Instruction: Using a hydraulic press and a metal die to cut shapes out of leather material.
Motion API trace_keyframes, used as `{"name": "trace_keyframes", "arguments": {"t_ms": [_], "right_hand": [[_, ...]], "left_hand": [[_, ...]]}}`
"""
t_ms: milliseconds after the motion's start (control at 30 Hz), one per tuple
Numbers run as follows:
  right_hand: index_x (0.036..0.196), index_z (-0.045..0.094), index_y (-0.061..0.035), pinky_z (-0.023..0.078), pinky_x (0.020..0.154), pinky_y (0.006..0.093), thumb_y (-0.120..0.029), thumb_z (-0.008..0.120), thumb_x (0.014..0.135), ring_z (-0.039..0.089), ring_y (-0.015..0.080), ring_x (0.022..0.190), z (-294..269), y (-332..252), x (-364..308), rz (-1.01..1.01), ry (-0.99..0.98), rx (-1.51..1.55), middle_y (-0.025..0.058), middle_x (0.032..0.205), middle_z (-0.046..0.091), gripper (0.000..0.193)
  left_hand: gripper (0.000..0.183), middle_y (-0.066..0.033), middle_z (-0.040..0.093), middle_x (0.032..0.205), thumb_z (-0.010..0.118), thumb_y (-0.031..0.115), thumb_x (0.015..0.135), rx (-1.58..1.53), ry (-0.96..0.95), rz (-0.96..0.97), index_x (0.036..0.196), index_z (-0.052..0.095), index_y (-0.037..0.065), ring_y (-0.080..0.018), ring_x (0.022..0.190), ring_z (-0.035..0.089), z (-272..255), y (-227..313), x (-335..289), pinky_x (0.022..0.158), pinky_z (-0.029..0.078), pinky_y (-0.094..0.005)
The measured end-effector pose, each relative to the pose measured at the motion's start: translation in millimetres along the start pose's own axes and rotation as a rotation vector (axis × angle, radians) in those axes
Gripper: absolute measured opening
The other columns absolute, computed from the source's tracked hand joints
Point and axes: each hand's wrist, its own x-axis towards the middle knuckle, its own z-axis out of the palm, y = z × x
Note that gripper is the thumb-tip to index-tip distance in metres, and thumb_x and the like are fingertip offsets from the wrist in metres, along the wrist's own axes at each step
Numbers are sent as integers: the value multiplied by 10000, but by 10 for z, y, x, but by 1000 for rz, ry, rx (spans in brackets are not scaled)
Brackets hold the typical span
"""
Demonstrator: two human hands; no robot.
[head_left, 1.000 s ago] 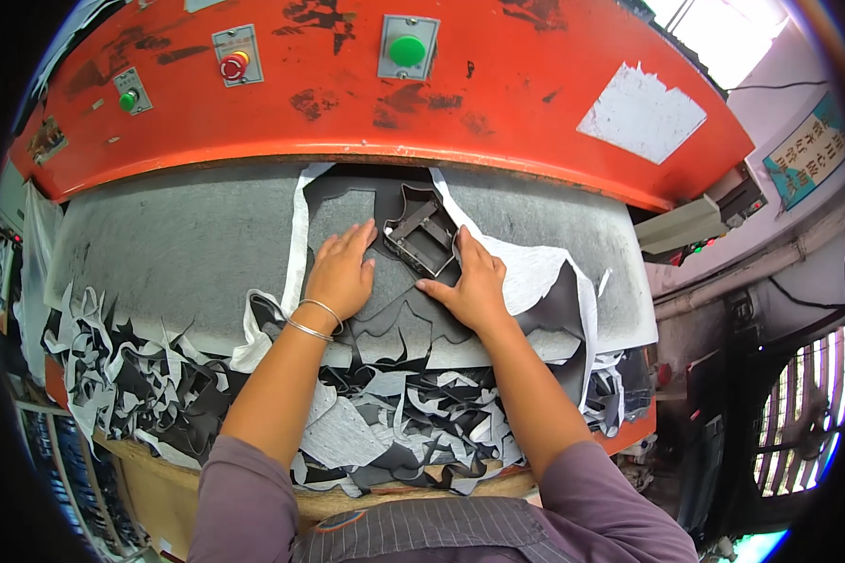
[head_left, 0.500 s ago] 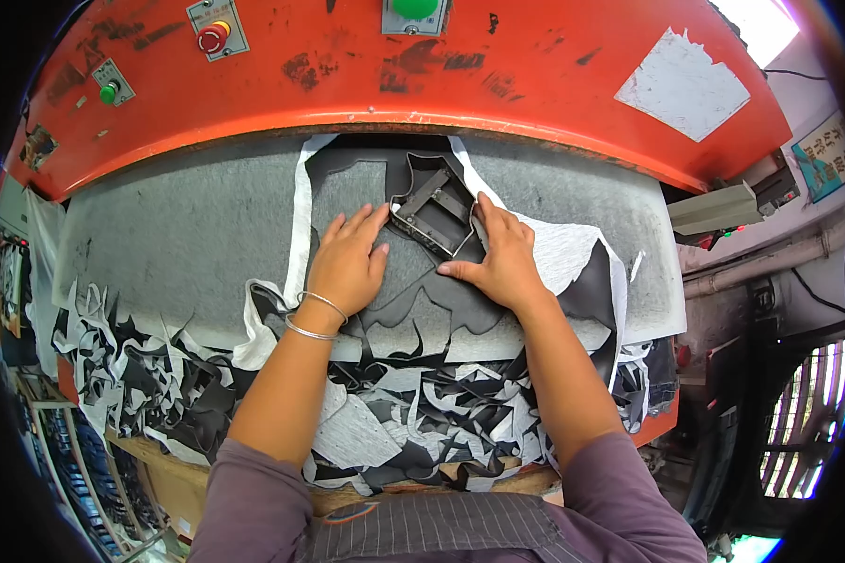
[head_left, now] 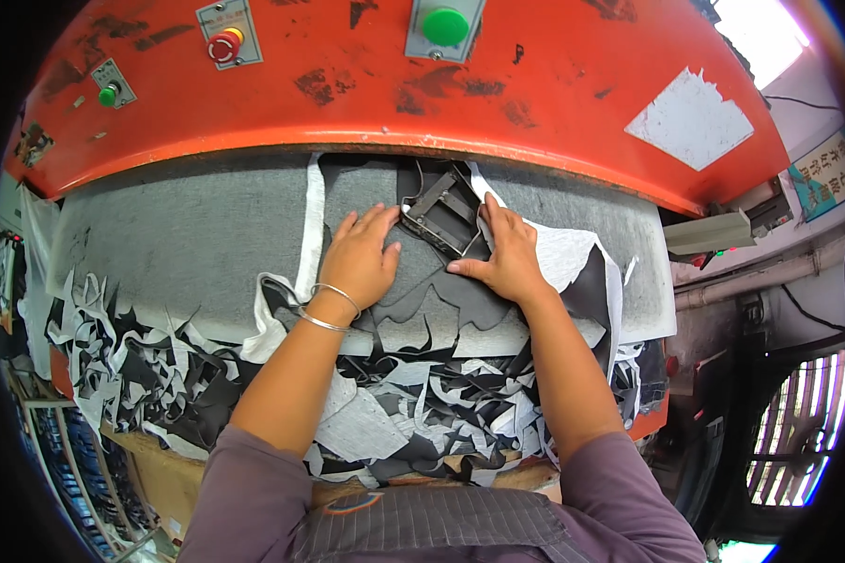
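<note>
A metal cutting die, a dark steel outline with cross bars, lies on a dark grey sheet with white edging, close to the red machine's lower edge. My left hand, with two bangles at the wrist, lies with fingers stretched out, its fingertips at the die's left corner. On the die's other side, my right hand has its fingers along the right edge and its thumb spread toward the near corner. Neither hand wraps round the die. Shaped cut-outs show in the sheet nearer to me.
Across the far side runs the red machine body, with a red stop button and green buttons. The sheet lies on a grey cutting board. Tangled black and white offcuts heap along the near edge.
The view has shifted, so the red machine sits lower in the picture. Both hands stay beside the die in nearly the same pose.
</note>
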Motion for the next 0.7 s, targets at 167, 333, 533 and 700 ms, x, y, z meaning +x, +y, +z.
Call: {"name": "trace_keyframes", "arguments": {"t_ms": [167,333,533,700], "right_hand": [[1419,299,39,275,1042,437,-509,829,586,427,344,1237,-86,-152,-113,10,-10,37,203,1302,505,1129],[1397,388,-31,440,887,387,-352,788,731,546,307,1107,-496,-600,-433,200,87,252,214,1226,567,841],[1190,502,-16,460,612,260,-240,776,769,596,137,702,-1042,-1929,-191,-120,413,537,100,869,649,550],[996,499,-24,445,526,298,-234,760,792,542,170,538,-1182,-2090,-13,-5,547,300,75,611,561,392]], "left_hand": [[533,-203,507,1320,607,167,827,-80,-1,-15,1319,455,33,-324,1266,442,-70,-52,-107,1099,279,-437],[393,-128,576,1257,616,93,887,-753,398,-296,1263,522,29,-205,1156,554,-1024,-498,-293,967,445,-327],[342,-84,667,877,480,327,987,-63,1325,-334,944,634,25,-156,810,597,-2873,-1323,-640,748,466,-311],[381,-50,495,695,447,340,996,45,932,-192,789,514,28,-149,663,447,-3423,-1392,-872,641,404,-305]]}}
